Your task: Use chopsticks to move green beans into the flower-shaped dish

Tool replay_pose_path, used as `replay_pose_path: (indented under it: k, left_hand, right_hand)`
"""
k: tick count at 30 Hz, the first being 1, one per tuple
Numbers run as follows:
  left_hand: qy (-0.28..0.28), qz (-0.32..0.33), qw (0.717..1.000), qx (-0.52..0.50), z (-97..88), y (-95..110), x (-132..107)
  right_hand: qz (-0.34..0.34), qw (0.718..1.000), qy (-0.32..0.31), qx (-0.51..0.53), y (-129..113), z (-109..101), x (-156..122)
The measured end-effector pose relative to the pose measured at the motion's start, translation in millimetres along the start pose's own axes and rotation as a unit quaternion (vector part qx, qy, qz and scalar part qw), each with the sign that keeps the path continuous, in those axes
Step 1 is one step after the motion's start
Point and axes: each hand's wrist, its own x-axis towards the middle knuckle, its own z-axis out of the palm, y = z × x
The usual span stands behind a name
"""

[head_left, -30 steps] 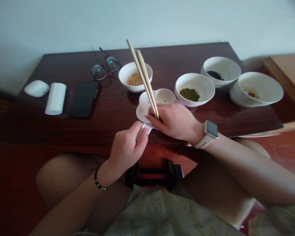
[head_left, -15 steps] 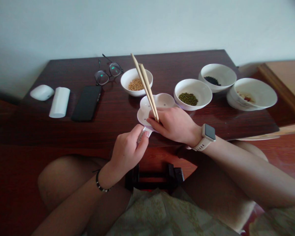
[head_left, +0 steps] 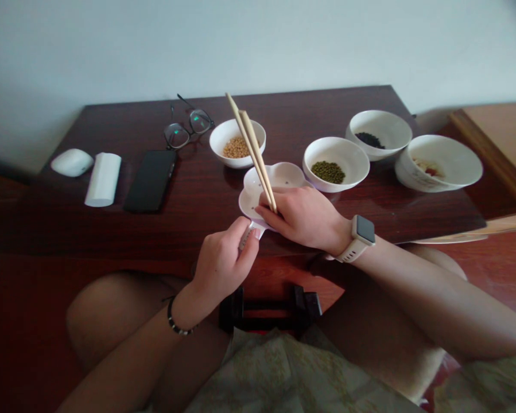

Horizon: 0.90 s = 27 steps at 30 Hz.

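Observation:
My left hand (head_left: 225,258) is closed round the short handle of a white flower-shaped dish (head_left: 254,182) at the table's front edge. In my right hand (head_left: 303,218) is a pair of wooden chopsticks (head_left: 252,146), slanting up and to the left. That hand rests over the dish and hides its front right part; the chopsticks' lower ends are out of sight. Behind the dish stands a white bowl of tan beans (head_left: 236,147). Right of it, a white bowl holds green mung beans (head_left: 329,171).
Farther right are a bowl with black beans (head_left: 370,140) and a bowl with pale and reddish pieces (head_left: 429,168). On the left lie glasses (head_left: 189,132), a black phone (head_left: 151,180), a white cylindrical object (head_left: 103,179) and a white rounded object (head_left: 72,163). A wall stands behind the table.
Both hands keep their hold on the dish handle and the chopsticks. The view has shifted very slightly, so the table things appear a little to the left.

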Motion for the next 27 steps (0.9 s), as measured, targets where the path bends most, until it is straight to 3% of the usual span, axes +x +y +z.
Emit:
replay_pose_path:
  k: [27]
  left_hand:
    - [-0.004,-0.008,1.000,-0.006,0.2,0.5,0.2]
  right_hand:
    - [0.004,1.000,0.002,0.001,0.4,-0.2,0.1]
